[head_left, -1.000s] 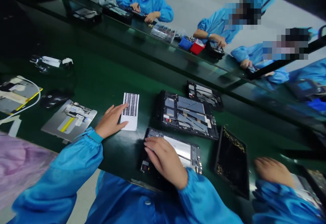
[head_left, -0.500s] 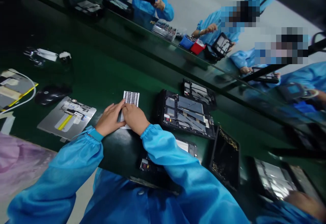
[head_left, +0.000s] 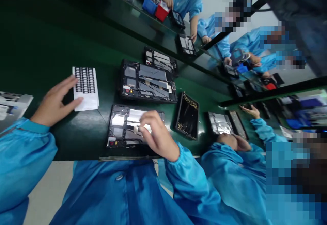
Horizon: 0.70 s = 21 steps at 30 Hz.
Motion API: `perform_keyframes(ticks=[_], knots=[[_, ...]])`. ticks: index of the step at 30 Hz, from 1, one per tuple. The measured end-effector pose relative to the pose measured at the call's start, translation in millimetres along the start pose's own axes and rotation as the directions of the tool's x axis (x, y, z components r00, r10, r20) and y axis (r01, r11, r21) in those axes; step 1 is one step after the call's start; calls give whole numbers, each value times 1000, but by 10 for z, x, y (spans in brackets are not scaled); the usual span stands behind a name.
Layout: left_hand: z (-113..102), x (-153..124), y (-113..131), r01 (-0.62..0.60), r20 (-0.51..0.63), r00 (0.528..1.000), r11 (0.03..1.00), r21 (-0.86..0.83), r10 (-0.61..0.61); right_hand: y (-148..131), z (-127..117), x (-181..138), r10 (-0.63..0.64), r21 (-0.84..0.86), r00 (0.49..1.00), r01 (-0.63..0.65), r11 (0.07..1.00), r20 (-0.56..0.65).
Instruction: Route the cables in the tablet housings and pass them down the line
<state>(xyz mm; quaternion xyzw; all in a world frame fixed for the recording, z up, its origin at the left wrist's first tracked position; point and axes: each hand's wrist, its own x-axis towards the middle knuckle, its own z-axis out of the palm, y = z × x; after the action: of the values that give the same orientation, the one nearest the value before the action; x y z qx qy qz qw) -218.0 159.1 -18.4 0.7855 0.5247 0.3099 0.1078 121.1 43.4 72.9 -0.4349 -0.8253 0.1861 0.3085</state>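
- The left hand (head_left: 55, 102) lies at the left edge of the label sheet (head_left: 87, 97), fingers spread and thumb wide of them; index fingertip and thumb tip reach over the paper, gripping nothing. Light, flat pressure there should stop the sheet from skidding or curling.
- The right hand (head_left: 159, 136) is over the right part of the coverless tablet (head_left: 129, 126), fingers curled, thumb and forefinger drawn close together. Whether a small piece sits between them I cannot tell; the tips are too blurred.
- The tablet lies flat near the table's front edge, its inside facing up, with the sheet beyond its left side. That layout suits short hand travel, so long reaches seem needless.
- Fine work here calls for a tip pinch and a gentle touch, as the dark strips across the tablet look easy to snag or crease.
- Resting the palm on the bright panels is probably best avoided.
- A second coverless tablet (head_left: 149, 81) lies just beyond, and a black tray (head_left: 187, 117) with small gold-coloured pieces stands to the right; the right elbow and sleeve should clear that tray.
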Motion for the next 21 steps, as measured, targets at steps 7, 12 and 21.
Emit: perform_keyframes(ticks=[7, 12, 21], knots=[[127, -454, 1429, -161, 24, 986, 973, -163, 167, 210, -135, -1372, 323, -103, 946, -321, 941, 4], [703, -820, 2299, -335, 144, 916, 912, -235, 374, 186, -14, -1427, 252, -284, 967, -236, 929, 21], [978, -899, 2402, -192, 202, 952, 964, -184, 229, 244, 8, -1328, 270, -389, 957, -209, 897, 109]])
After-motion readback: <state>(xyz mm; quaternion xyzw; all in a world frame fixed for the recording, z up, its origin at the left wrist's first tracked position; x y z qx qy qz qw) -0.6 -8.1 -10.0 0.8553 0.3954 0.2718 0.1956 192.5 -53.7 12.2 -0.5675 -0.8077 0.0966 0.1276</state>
